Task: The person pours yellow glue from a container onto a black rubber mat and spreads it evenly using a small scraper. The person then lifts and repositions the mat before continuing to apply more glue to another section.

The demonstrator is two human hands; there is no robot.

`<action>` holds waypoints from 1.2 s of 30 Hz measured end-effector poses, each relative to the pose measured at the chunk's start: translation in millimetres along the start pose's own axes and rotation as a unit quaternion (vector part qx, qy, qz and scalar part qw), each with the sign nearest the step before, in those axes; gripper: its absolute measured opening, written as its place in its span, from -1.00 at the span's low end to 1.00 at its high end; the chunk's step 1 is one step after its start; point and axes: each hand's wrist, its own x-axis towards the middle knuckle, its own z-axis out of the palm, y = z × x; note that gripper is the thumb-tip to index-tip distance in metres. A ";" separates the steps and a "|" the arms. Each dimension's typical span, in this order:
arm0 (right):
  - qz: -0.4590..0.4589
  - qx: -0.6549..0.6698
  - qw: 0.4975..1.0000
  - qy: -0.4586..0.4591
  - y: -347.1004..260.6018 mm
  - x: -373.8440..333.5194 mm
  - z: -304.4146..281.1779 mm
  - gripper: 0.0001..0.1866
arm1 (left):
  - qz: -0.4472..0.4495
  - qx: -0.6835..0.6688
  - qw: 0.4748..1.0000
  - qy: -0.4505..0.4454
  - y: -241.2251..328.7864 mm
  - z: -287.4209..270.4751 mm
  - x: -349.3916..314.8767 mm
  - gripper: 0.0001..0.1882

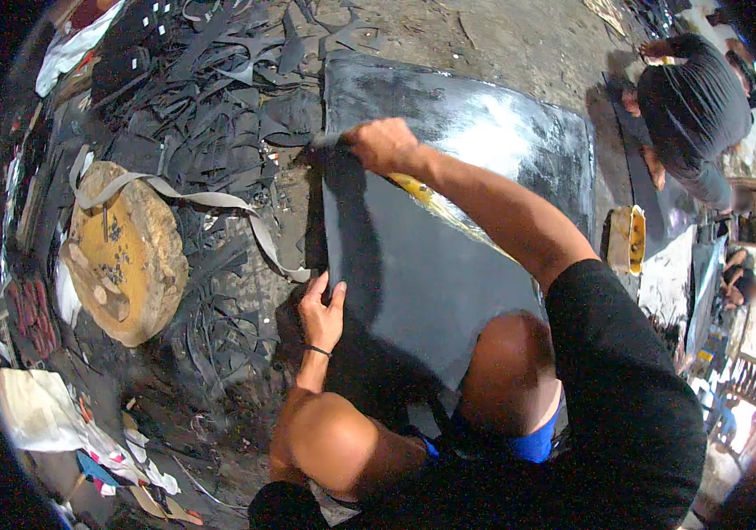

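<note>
A large dark sheet (448, 291) lies on the ground before my knees. Its far part has a wet-looking, shiny coating (484, 124); the near part is matte. My right hand (384, 146) is closed at the sheet's left edge, on a small flat grey piece (330, 140) that sticks out to the left; its kind is unclear. A yellow, streaky strip (426, 199) shows beside the right forearm, partly hidden by it. My left hand (322, 314) rests at the sheet's left edge, thumb and forefinger apart. The end of a grey strap (210, 196) lies by its fingertips.
A round wooden block (126, 256) stands at left, the strap draped over it. Dark offcuts (219, 115) heap behind and beside it. A yellow-smeared container (627, 240) stands right of the sheet. Another person (696, 106) bends at far right. Pale cloth (37, 411) lies at lower left.
</note>
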 end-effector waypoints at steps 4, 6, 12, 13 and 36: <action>-0.250 -0.009 0.966 -0.059 -104.8 -78.7 25.3 -0.70 | -0.060 -0.010 0.998 0.003 -5.9 -19.1 -42.6 -0.64; -0.285 0.039 0.958 0.007 -101.4 -89.4 33.8 -0.75 | -0.122 0.034 0.992 0.021 -43.1 -25.0 -92.3 -0.61; -0.192 -0.046 0.980 0.009 22.6 -38.0 -4.2 -0.56 | -0.160 -0.053 0.985 0.037 -51.8 -1.9 -102.8 -0.62; -0.224 -0.057 0.972 -0.026 32.0 -52.6 1.4 -0.55 | -0.162 -0.045 0.985 0.034 -52.3 -3.7 -106.1 -0.63; 0.199 0.081 0.976 0.039 28.0 -636.9 167.3 -0.35 | -0.121 0.074 0.990 -0.005 -58.5 -17.5 -122.8 -0.47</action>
